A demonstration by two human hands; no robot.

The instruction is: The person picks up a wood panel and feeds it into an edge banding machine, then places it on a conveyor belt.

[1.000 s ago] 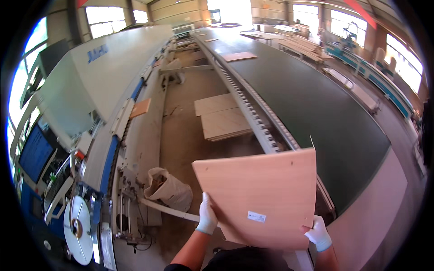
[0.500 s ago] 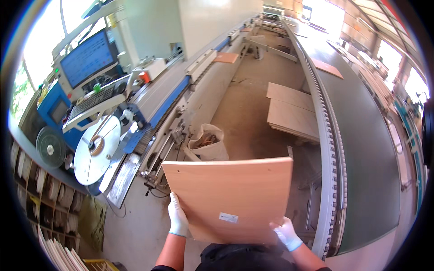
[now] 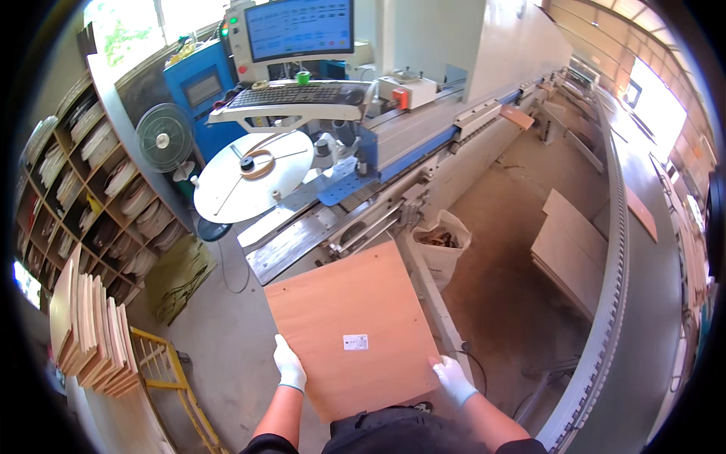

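A square, wood-coloured panel is held in front of my body, its broad face turned up toward me. A small white label sits near its middle, and a few small dark holes show close to its edges. My left hand, in a white glove, grips the panel's left edge with the thumb along the face. Gloved likewise, my right hand is closed on the lower right edge. The fingers beneath the panel are hidden. Beyond its far edge lies the metal infeed table of a long machine.
Left of the machine stand a white reel disc, a screen and keyboard. Upright panels and a yellow frame are at lower left. A white sack and conveyor lie right.
My view has swung left, bringing the shelves and stacked panels further in. The panel, still in both hands, has tilted and turned, its far edge now sloping up to the right near the infeed table.
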